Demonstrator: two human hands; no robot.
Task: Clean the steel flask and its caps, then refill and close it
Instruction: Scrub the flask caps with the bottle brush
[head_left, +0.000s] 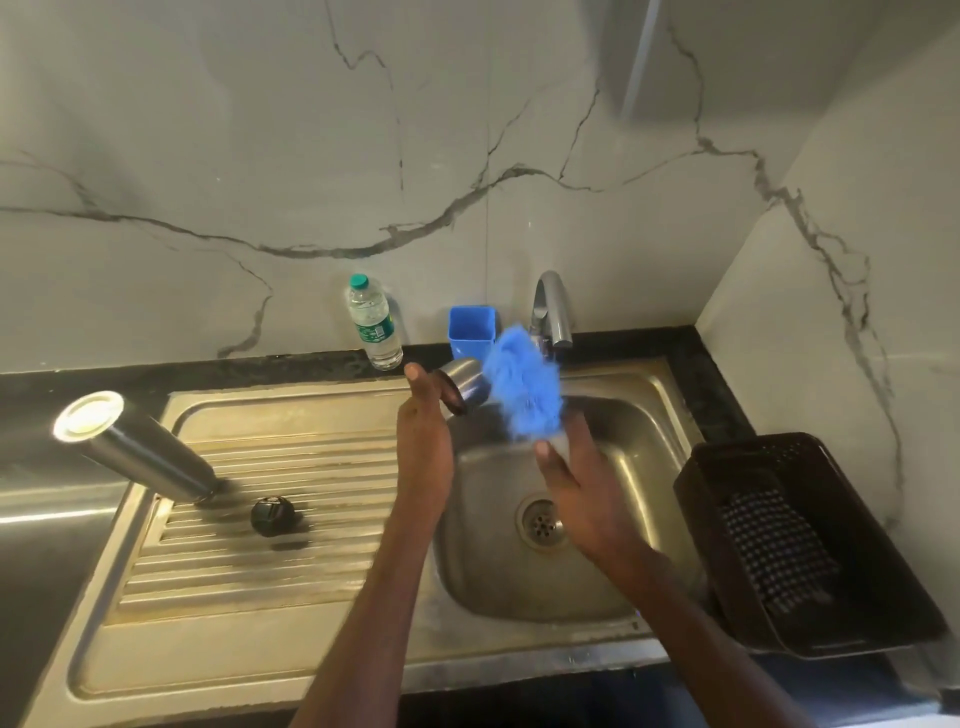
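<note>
Both hands work over the sink basin: the left hand grips the steel cup cap, and the right hand clasps the blue brush at the cap's 3 o'clock. Best to twist the bristles well inside the cap, holding it low over the drain.

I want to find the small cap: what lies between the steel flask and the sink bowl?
In the head view, the black inner cap sits on the ribbed drainboard between the flask and the bowl.

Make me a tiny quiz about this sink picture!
1. True or false: the flask stands on the drainboard, mouth down.
2. What does the left hand hold? A) steel cap B) water bottle C) basket
3. What colour is the brush in the right hand?

Key: 1 true; 2 A; 3 blue.
</note>
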